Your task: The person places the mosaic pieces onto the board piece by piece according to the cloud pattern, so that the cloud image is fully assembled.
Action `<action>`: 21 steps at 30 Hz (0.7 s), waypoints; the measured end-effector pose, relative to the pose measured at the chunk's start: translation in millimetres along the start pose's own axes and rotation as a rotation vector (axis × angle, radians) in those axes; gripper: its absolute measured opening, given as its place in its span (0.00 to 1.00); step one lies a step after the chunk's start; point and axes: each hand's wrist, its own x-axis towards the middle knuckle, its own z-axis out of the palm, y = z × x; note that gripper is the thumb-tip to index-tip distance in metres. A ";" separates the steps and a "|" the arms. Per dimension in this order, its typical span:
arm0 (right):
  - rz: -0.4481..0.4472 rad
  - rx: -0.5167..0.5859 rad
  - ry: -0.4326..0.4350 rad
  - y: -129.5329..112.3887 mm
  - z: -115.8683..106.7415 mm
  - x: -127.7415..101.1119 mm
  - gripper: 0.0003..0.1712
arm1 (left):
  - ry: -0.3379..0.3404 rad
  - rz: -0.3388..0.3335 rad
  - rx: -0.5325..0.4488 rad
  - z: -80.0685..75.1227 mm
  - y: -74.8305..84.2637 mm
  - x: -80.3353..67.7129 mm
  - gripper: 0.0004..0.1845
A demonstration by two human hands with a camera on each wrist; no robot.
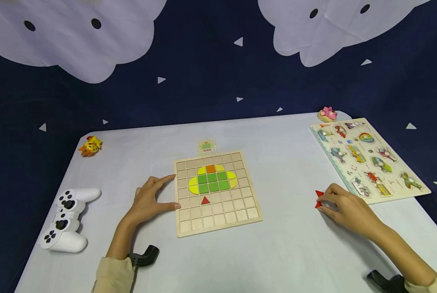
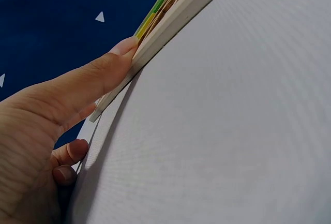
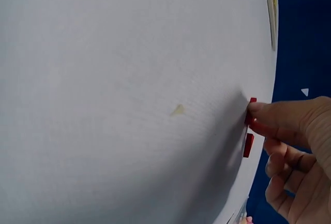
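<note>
Head view: my left hand (image 1: 150, 199) lies spread, steadying the grid board (image 1: 215, 191) on the table (image 1: 284, 244); my right hand (image 1: 344, 207) pinches red pieces (image 1: 319, 198) beside the vehicle puzzle (image 1: 368, 160). Left wrist: fingers (image 2: 103, 71) press the board's edge; keep it firm. Right wrist: lift the pieces cleanly; nothing blocks the way across.

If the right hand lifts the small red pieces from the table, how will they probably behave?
The red pieces look thin, flat and stiff like the red triangle in the wooden board, so probably light. Lying flat, they should slide, not roll. The right hand may need fingertips under an edge.
</note>
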 end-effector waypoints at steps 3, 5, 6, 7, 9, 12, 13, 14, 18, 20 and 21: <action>-0.015 0.016 -0.001 1.3 1.1 1.4 0.15 | 0.002 0.002 0.001 1.1 0.1 0.4 0.52; -0.023 0.028 -0.004 2.4 2.0 2.7 0.14 | 0.003 0.003 0.003 1.4 -0.2 0.5 0.52; -0.027 0.034 -0.005 2.9 2.6 3.5 0.14 | 0.004 0.004 0.004 1.5 -0.4 0.5 0.52; -0.031 0.046 -0.006 3.2 2.9 4.4 0.14 | 0.005 0.004 0.005 1.2 -0.3 0.7 0.52; -0.043 0.068 -0.004 2.9 3.4 7.2 0.14 | 0.006 0.004 0.004 0.6 -0.2 0.8 0.52; -0.071 0.097 -0.003 0.1 4.1 14.2 0.15 | 0.003 0.003 0.001 0.2 0.0 1.0 0.52; -0.080 0.105 -0.004 -1.6 4.5 17.2 0.15 | 0.002 0.002 0.000 0.2 -0.1 0.9 0.52; -0.089 0.111 -0.006 -3.7 4.8 20.7 0.15 | 0.001 0.001 0.000 0.3 -0.1 0.9 0.52; -0.132 0.130 -0.010 -13.3 8.4 35.5 0.13 | -0.002 -0.008 -0.008 0.7 0.1 0.9 0.52; -0.156 0.136 -0.008 -18.6 11.2 43.3 0.13 | -0.001 -0.008 -0.010 0.9 -0.2 1.0 0.52; -0.167 0.140 -0.006 -21.1 12.7 47.4 0.12 | -0.001 -0.009 -0.012 0.9 -0.3 0.9 0.52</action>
